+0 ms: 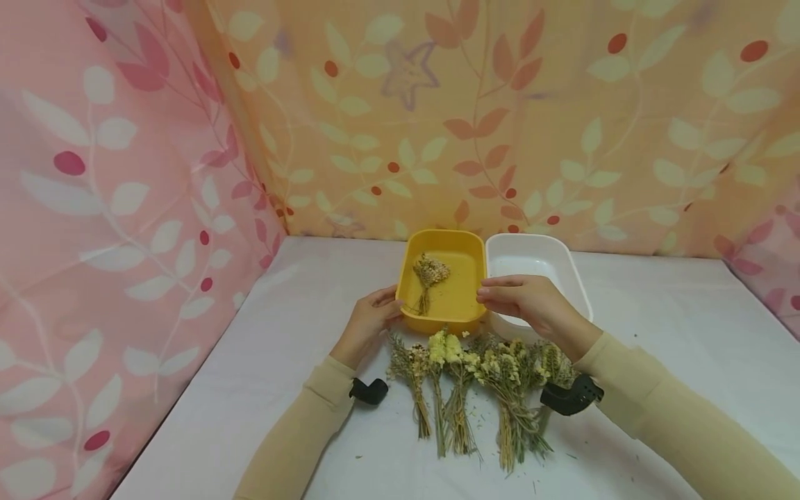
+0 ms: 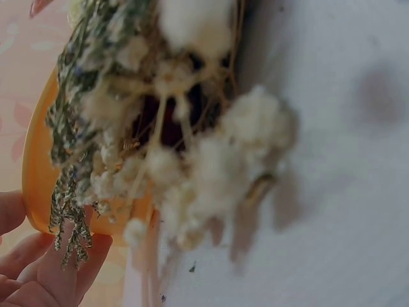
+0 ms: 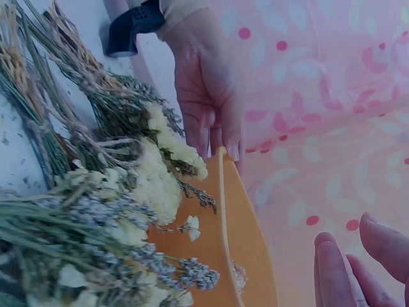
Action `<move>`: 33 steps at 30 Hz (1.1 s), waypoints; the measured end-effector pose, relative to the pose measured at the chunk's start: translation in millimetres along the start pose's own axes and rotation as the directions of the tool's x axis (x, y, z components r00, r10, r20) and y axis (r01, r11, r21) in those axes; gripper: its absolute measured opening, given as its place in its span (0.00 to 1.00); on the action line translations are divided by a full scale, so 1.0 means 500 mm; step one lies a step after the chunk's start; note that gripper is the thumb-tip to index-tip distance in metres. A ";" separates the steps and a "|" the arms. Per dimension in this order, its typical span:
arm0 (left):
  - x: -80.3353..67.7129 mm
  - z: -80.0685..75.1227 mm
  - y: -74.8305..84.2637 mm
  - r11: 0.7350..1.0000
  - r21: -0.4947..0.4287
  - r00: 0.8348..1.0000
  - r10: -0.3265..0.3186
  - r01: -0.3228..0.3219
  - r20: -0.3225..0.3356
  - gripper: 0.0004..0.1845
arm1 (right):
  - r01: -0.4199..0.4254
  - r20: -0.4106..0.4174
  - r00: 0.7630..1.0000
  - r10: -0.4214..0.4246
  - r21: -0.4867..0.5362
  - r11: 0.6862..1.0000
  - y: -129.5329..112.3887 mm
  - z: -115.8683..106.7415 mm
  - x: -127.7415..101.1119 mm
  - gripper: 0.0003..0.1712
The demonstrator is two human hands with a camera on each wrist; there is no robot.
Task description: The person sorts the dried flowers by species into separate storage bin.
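Observation:
A yellow plastic tub (image 1: 445, 321) stands at the back of the table with a small tied bunch of dried flowers (image 1: 430, 274) lying in its left side. My left hand (image 1: 370, 321) grips the tub's front left corner, thumb at the rim and fingers against the outer wall. Over the seam between this tub and a white tub (image 1: 565, 267), my right hand (image 1: 531, 298) hovers with fingers extended, fingertips close to the yellow tub's right rim. The right wrist view has those fingers (image 3: 332, 272) apart from the wall, holding nothing.
Several tied bunches of dried flowers (image 1: 506, 375) lie in a row in front of the tubs, under and between my wrists. Bits of stem are scattered on the white tablecloth (image 1: 375, 451). Patterned cloth (image 1: 375, 139) hangs behind the table.

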State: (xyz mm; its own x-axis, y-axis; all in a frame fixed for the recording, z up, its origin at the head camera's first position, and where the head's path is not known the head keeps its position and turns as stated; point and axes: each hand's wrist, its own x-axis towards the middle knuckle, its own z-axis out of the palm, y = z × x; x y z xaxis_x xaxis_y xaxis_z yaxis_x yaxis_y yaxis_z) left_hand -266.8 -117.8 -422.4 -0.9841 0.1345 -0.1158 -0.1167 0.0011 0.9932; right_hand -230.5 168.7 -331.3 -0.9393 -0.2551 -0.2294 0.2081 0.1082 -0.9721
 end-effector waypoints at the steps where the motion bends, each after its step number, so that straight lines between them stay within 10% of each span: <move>1: -0.001 0.000 0.000 1.000 -0.001 1.000 0.000 0.000 -0.001 0.26 | -0.005 0.000 1.000 0.005 -0.007 1.000 0.002 -0.001 -0.005 0.30; 33: -0.001 0.001 0.003 1.000 -0.006 1.000 -0.013 0.013 -0.007 0.26 | -0.041 -0.025 0.999 0.039 -0.083 0.996 0.108 -0.022 -0.180 0.30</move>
State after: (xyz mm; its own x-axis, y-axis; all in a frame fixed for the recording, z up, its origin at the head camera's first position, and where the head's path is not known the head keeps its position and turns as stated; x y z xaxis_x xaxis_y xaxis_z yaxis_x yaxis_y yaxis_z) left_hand -266.5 -117.2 -420.7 -0.9835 0.1272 -0.1289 -0.1303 -0.0027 0.9915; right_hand -137.5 208.1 -362.5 -0.9370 -0.2267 -0.2658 0.2230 0.1978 -0.9546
